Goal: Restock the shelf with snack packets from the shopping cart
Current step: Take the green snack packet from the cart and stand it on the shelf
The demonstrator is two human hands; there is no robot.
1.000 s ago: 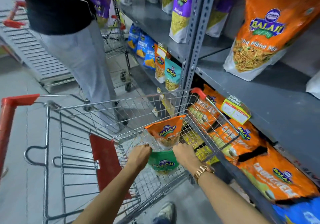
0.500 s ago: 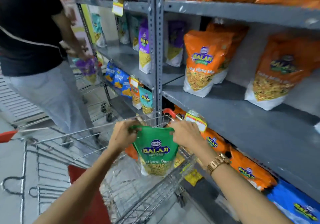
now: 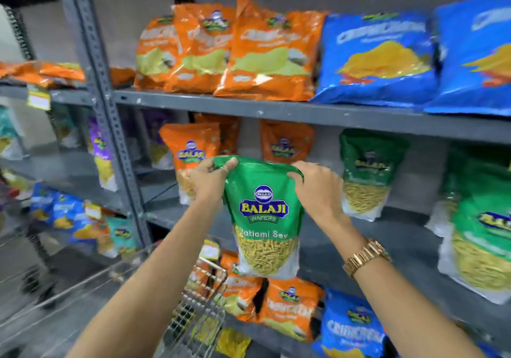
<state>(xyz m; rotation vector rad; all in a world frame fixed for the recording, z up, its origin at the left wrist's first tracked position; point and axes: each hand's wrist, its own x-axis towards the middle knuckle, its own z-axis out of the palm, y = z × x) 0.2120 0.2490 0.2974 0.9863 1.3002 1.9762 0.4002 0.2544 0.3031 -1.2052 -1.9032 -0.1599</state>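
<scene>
A green Balaji sev packet (image 3: 262, 214) hangs upright in front of the middle shelf (image 3: 387, 236). My left hand (image 3: 211, 178) pinches its top left corner and my right hand (image 3: 318, 189) grips its top right corner. A gold watch (image 3: 366, 256) is on my right wrist. Other green packets (image 3: 367, 172) stand on that same shelf to the right, orange ones (image 3: 190, 150) to the left. The wire shopping cart (image 3: 199, 297) is below my arms, its front corner close to the lower shelf.
The top shelf (image 3: 249, 106) carries orange packets (image 3: 249, 53) and big blue packets (image 3: 381, 56). A grey slotted upright (image 3: 102, 114) divides the racks. Orange and blue packets (image 3: 351, 327) fill the bottom shelf. More small packets (image 3: 66, 214) sit on the left rack.
Both hands lifted the green packet out of the cart and up to the level of the middle shelf. My view has swung up and right toward the shelves; the other person is out of sight.
</scene>
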